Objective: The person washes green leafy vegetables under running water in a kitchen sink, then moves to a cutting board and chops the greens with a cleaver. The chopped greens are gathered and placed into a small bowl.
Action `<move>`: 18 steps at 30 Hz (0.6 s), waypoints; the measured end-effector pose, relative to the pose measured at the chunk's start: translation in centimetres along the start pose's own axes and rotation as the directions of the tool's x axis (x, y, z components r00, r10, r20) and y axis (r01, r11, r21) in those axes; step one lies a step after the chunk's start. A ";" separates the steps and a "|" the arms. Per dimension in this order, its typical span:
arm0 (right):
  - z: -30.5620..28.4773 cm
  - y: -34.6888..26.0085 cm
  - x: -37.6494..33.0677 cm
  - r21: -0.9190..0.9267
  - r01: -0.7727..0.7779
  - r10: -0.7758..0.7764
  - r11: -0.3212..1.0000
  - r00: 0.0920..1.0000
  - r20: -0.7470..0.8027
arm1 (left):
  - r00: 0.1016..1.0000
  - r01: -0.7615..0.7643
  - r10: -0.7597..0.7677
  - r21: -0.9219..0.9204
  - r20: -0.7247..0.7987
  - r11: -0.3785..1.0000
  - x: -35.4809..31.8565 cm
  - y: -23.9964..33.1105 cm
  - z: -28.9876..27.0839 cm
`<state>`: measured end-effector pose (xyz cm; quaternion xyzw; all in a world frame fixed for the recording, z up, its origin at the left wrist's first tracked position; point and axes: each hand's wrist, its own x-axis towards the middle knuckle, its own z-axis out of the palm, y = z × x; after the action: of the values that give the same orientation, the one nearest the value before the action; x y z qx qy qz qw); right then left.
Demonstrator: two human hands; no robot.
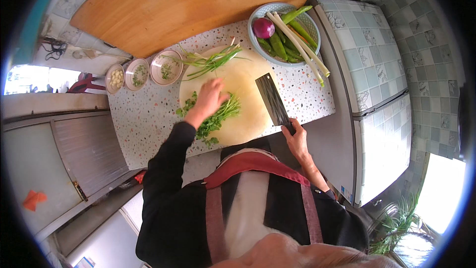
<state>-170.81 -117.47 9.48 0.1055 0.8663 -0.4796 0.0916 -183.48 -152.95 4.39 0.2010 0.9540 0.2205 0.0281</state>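
Note:
A bunch of leafy green herbs [218, 116], looking like coriander, lies on the near left part of a round pale cutting board [253, 119]. Over it reaches my left hand [210, 97], its fingers loosely bent and the thumb apart, with nothing visible in them; the fingertips are partly hidden. My right hand [296, 139] is closed around the black handle of a cleaver [271, 98]. The dark, wide blade lies over the right edge of the board, pointing away from me. Green onions [213, 62] rest across the board's far left side.
Left of the board stand three small bowls: one with garlic cloves [116, 78], two with chopped greens, a middle bowl [138, 74] and a right bowl [166, 68]. A basket [255, 37] at back right holds a purple onion, green peppers and leeks. A refrigerator [369, 69] stands right.

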 end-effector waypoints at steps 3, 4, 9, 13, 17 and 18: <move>0.5 -0.2 0.3 -0.019 0.005 -0.005 1.000 1.000 0.006 | 0.984 0.063 -0.085 0.141 0.157 0.988 -4.6 4.4 -0.6; 0.6 -0.5 0.5 -0.029 0.007 -0.007 1.000 1.000 0.014 | 0.983 0.050 -0.076 0.155 0.165 0.987 -5.5 4.8 -0.3; 2.5 -0.4 1.3 -0.165 0.172 -0.173 0.971 0.985 0.003 | 0.998 0.025 -0.036 0.197 0.051 0.980 -5.9 4.2 3.9; 3.0 -0.8 1.6 -0.243 0.208 -0.214 0.947 0.977 0.002 | 0.993 0.058 -0.038 0.172 -0.112 0.983 -1.6 4.9 5.4; 3.4 -0.7 1.8 -0.248 0.246 -0.243 0.937 0.969 0.040 | 0.985 0.166 -0.158 0.149 -0.063 0.975 -0.7 6.5 4.0; 3.2 -0.3 2.0 -0.227 0.225 -0.218 0.947 0.974 0.056 | 0.989 0.122 -0.109 0.140 -0.098 0.983 -1.1 7.8 2.2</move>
<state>-172.60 -120.17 7.51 -0.0111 0.9213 -0.3839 0.0617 -179.28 -146.07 5.69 0.1367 0.9779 0.1571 -0.0170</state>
